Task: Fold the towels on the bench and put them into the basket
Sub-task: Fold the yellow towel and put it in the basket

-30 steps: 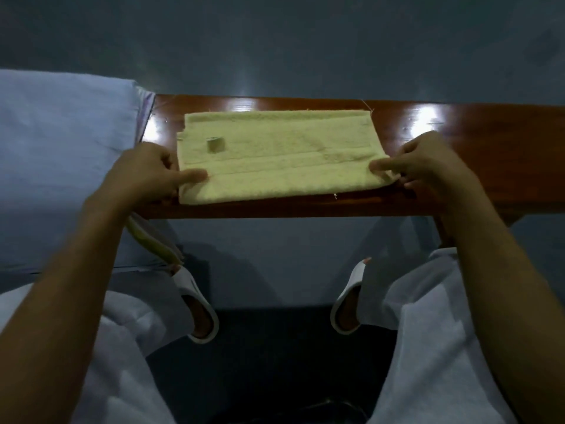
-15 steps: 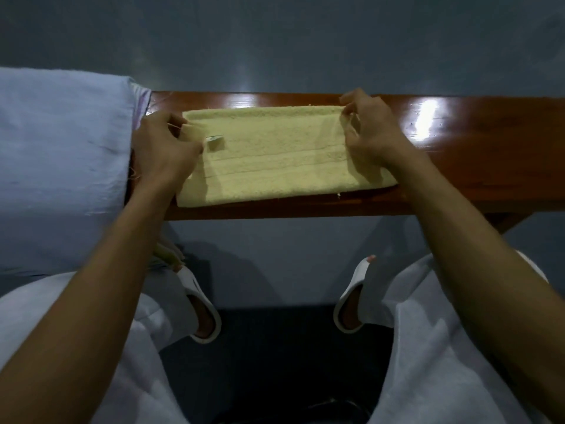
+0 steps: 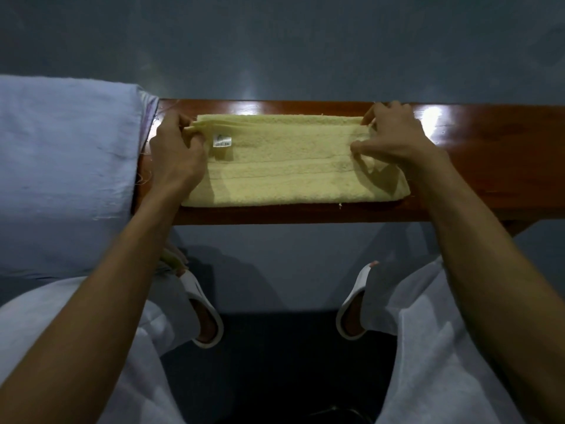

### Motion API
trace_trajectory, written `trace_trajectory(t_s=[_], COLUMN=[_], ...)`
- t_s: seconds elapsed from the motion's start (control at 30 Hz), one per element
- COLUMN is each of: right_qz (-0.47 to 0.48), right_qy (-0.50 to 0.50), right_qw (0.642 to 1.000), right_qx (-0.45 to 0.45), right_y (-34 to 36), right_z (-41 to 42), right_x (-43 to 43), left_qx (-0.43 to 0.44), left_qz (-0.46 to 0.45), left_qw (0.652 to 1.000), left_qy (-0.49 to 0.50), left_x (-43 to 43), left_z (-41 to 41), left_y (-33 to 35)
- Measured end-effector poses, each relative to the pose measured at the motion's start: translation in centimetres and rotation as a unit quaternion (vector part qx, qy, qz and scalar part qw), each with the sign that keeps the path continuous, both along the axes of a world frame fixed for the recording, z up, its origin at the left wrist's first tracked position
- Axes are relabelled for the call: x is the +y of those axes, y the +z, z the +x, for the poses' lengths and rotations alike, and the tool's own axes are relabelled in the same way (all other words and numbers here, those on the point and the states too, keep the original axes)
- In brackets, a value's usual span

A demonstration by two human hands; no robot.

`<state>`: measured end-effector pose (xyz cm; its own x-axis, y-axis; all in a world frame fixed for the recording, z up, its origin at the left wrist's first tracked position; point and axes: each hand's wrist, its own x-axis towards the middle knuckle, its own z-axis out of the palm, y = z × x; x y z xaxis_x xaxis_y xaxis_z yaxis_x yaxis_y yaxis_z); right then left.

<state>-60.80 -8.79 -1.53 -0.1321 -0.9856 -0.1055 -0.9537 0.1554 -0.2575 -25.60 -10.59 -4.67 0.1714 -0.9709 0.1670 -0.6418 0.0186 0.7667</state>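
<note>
Head view looked down on a yellow towel [image 3: 290, 169] that lay folded into a long band on the glossy brown bench [image 3: 495, 160], across the middle of the frame. Its lower edge ran close to the lower edge of the bench.

The left hand [image 3: 175, 154] sat at the towel's left end, left of centre. Its fingers were curled and pinched the upper left corner, where the layers were bunched into a thin ridge. The right hand [image 3: 394, 136] sat at the right end, with thumb and fingers pinching the upper right corner. Below that hand the top layer was creased and slightly raised. Between the two hands the towel's upper edge ran nearly straight. Whether that edge was lifted clear of the bench could not be told.

A small white label [image 3: 222, 140] lay on the towel's top face, just right of the left hand.

A large pale blue cloth [image 3: 61, 166] filled the left side of the frame and covered the bench's left end, just beside the left hand.

Both forearms reached up from the lower corners over white trousers [image 3: 434, 347]. A white slipper [image 3: 203, 313] showed below the bench left of centre, and another [image 3: 351, 304] right of centre, both on the dark floor [image 3: 275, 362].
</note>
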Motion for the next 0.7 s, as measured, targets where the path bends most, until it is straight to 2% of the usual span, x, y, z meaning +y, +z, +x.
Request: trace_trajectory(t_s=[0.2,0.3,0.47,0.57,0.7], right_qz=[0.016,-0.017,-0.043,-0.028,-0.046], right_qy=[-0.012,-0.014,-0.034,-0.023,-0.005], right_qw=[1.0,1.0,0.993,0.995,0.997], right_qx=[-0.011,-0.018,-0.103,-0.092,-0.063], right_y=[0.1,0.2,-0.2,-0.5,-0.5], right_z=[-0.6,-0.3,-0.6,-1.1,-0.9], right_x=[0.2,0.2,0.3,0.2,0.1], left_qx=[0.086,0.113,0.145,0.194,0.181], left_qz=[0.054,0.071,0.107,0.143,0.141], left_qw=[0.995,0.991,0.983,0.97,0.973], left_qy=[0.001,0.003,0.021,0.021,0.01], left_x=[-0.3,-0.7,-1.0,-1.3,-1.2], left_z=[-0.5,-0.5,-0.6,-0.6,-0.5], left_y=[0.4,0.9,1.5,1.6,1.6])
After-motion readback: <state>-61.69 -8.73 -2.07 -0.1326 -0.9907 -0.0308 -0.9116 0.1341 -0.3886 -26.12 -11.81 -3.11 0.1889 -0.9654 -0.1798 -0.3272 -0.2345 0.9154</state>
